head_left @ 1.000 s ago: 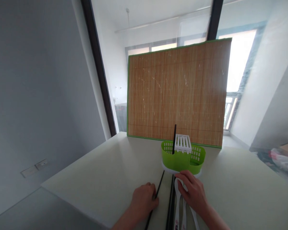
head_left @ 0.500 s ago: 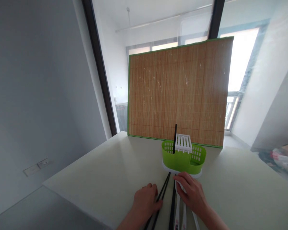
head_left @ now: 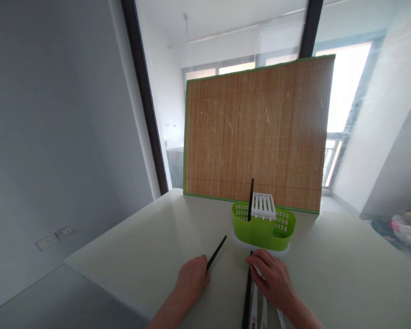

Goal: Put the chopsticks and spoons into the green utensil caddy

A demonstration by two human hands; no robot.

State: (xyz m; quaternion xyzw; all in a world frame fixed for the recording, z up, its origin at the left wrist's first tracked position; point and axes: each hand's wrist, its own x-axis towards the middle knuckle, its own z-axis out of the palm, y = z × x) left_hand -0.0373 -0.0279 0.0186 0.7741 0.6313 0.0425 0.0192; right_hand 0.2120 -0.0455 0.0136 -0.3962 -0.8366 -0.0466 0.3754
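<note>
My left hand [head_left: 192, 276] is closed round black chopsticks [head_left: 217, 252], whose tips point up and away from me, left of the basket. Whether it holds one or two is hard to tell. More black chopsticks [head_left: 246, 299] lie on the table beside several white spoons [head_left: 254, 307]. Over these, my right hand [head_left: 273, 279] is bent with its fingertips together near the chopsticks' far end, hiding the spoons' heads. Just beyond stands a green cutlery basket [head_left: 260, 233] with a white slotted piece [head_left: 263, 205] at its middle. A black chopstick [head_left: 251, 201] stands upright in its left compartment.
A bamboo mat [head_left: 256, 137] with green edging stands upright along the back of the white table [head_left: 150, 256]. Behind it are a glass partition and dark frames. A grey wall with a socket [head_left: 64, 232] is at the left.
My left hand has picked up the black chopsticks lying under it and moved left with them. My right hand stays by the spoons, its fingertips drawn closer together.
</note>
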